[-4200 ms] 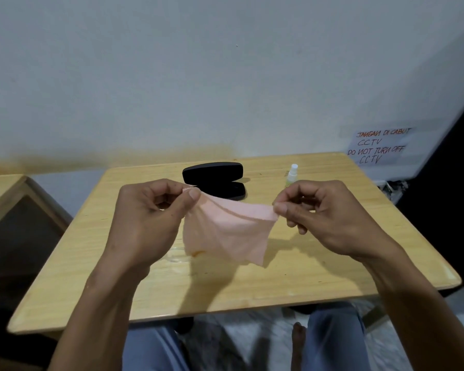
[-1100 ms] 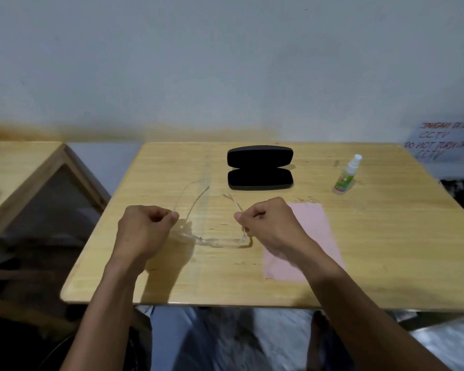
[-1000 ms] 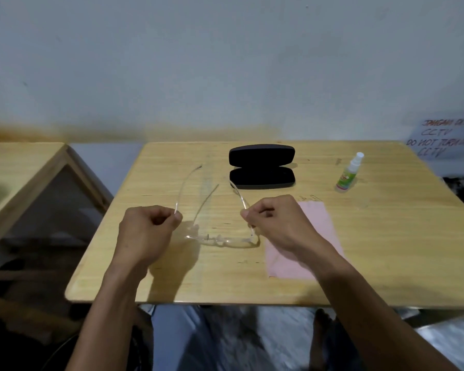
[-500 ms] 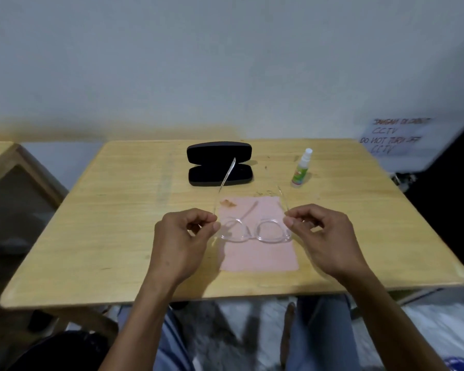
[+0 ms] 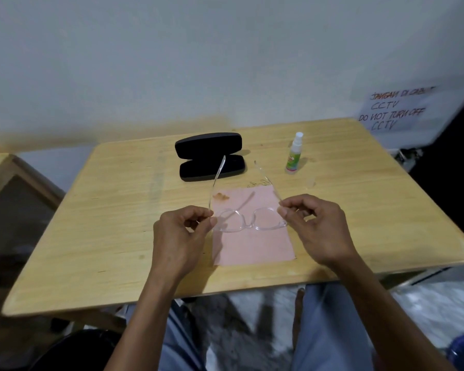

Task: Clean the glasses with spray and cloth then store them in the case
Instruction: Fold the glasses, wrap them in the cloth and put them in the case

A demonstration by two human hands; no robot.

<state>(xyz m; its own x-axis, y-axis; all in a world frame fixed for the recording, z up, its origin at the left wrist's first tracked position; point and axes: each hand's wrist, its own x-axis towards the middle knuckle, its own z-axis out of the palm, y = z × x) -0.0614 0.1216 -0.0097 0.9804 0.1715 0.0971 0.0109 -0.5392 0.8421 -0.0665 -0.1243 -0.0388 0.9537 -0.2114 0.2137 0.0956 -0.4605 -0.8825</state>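
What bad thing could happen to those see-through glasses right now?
1. Both hands, left hand and right hand, pinch the glasses only at the thin outer corners, so they might slip or the open arms might bend.
2. Fingers sit close to the lenses and could smudge them.
3. The pink cloth under them has an orange-brown stain near its far edge, which might dirty the lenses.

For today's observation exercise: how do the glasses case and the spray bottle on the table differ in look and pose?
The glasses case is black, wide and low, lying open; the spray bottle is slim, standing upright, capped white with a green label. The case sits behind the pink cloth, the bottle further right. Both rest untouched on the wooden table.
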